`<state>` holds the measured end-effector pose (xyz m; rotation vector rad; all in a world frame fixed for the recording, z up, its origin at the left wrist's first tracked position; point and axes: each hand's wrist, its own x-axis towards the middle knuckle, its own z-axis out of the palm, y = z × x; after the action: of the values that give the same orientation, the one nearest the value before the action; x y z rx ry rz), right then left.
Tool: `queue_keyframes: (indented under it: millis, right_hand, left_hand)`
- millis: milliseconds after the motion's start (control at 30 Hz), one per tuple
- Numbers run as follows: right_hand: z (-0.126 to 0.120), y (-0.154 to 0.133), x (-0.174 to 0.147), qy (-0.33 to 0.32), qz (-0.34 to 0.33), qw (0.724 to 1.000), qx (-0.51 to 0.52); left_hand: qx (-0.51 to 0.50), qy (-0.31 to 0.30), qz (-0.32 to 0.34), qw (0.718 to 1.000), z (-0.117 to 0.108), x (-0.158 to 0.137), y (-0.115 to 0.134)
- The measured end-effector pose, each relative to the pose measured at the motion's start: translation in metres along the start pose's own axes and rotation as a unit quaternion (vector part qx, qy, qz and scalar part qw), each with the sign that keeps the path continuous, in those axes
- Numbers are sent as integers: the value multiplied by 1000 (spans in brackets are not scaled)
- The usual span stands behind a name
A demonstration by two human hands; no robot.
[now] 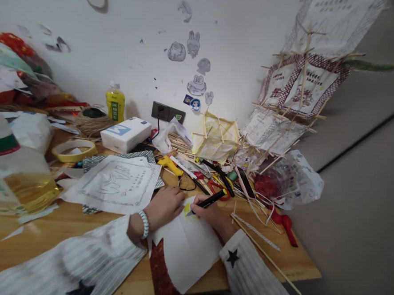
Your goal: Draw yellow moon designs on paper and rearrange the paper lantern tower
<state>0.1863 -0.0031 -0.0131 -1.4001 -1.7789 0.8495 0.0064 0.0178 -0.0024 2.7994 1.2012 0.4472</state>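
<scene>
A black marker with a yellow-ringed end (211, 199) is held in my right hand (206, 211), its tip down at the paper. Under both hands lies a white sheet of paper (187, 249) that carries a small yellow and dark drawing (189, 210) near its top edge. My left hand (165, 204) rests on the sheet's upper left with the fingers bent toward the drawing; whether anything is under them is hidden. A dark red strip (163, 270) lies along the sheet's lower left side.
Drawn sheets (118, 182), a tape roll (74, 150) and a large bottle (15, 172) lie to the left. Behind stand a white box (126, 135), a yellow glue gun (170, 165) and a yellow paper lantern (217, 137). Sticks (267, 256) and a red balloon (287, 226) are at right.
</scene>
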Motion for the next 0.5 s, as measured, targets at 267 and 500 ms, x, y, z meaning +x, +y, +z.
queue_keyframes:
  millis: [267, 500]
  right_hand:
    - [0, 2, 0, -3, 1, 1000, 7]
    - [-1, 7, 3, -4, -2, 1000, -11]
  left_hand:
    - [0, 3, 1, 1000, 1, 0, -1]
    - [4, 2, 2, 1000, -2, 0, 1]
